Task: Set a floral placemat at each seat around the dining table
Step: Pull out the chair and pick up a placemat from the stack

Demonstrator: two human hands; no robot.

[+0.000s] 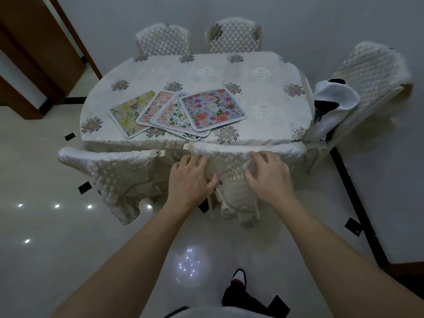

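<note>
Here left hand [190,177] and right hand [268,175] lie, grip wide, on the chair back [229,164]; placemats [179,113] crowd the table edge [263,139].

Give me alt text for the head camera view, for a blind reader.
The left hand and right hand rest on the near chair. Floral placemats lie overlapped in a pile on the table, none set out yet.
</note>
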